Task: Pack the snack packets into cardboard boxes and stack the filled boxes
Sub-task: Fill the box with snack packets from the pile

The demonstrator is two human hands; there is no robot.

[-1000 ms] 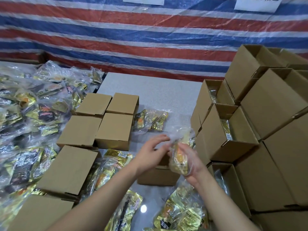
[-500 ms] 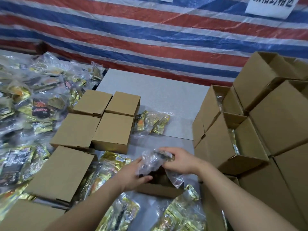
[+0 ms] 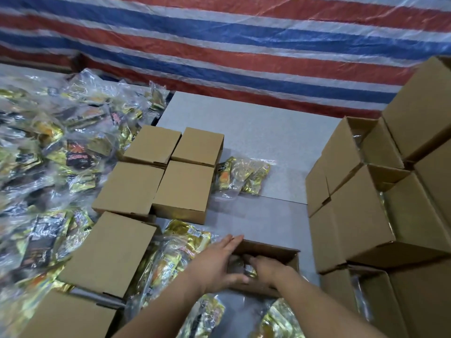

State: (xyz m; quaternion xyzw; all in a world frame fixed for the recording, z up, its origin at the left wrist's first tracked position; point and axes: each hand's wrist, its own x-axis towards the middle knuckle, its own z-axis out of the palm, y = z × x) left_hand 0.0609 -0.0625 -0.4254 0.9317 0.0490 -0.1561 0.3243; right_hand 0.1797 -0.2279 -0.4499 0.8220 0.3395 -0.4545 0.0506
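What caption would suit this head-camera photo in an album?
Both hands, left and right, press a clear plastic snack packet into an open brown cardboard box on the grey table.

Even soft light, faint shadows, glare on plastic (left), motion blur, wide-angle bending

A grey speckled surface (image 3: 256, 132) carries four closed cardboard boxes (image 3: 168, 169) set tight together in a square. Just right of them lies a clear bag of gold snack packets (image 3: 240, 175). An open box (image 3: 266, 267) sits at the near edge, more packets (image 3: 178, 254) heaped beside it, stacked boxes (image 3: 361, 211) at right.
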